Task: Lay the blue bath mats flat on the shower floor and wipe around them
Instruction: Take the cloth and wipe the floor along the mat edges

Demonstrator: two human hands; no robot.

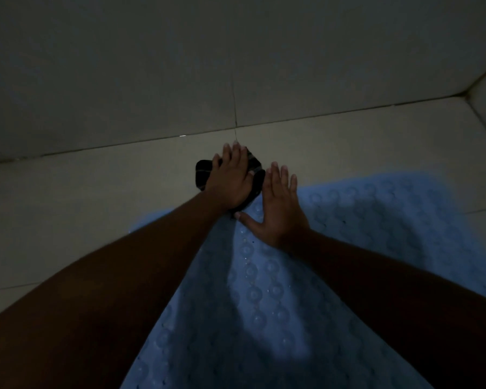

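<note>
Dim shower stall, pale tiled shower floor (96,192) meeting the wall (152,66) at the far side. Had the blue bath mat (348,220) spread over the tile on the near and right side, circles all over it, flat as far as could be told in that light. Pressed a dark cloth (202,175) to the floor with the left hand (232,181), fingers straight, right at the mat's far corner. Rested the right hand (279,211) splayed flat on the mat edge. Could easily have snagged that corner with the cloth and flipped it up, or shoved the mat sideways on slick tile.
</note>
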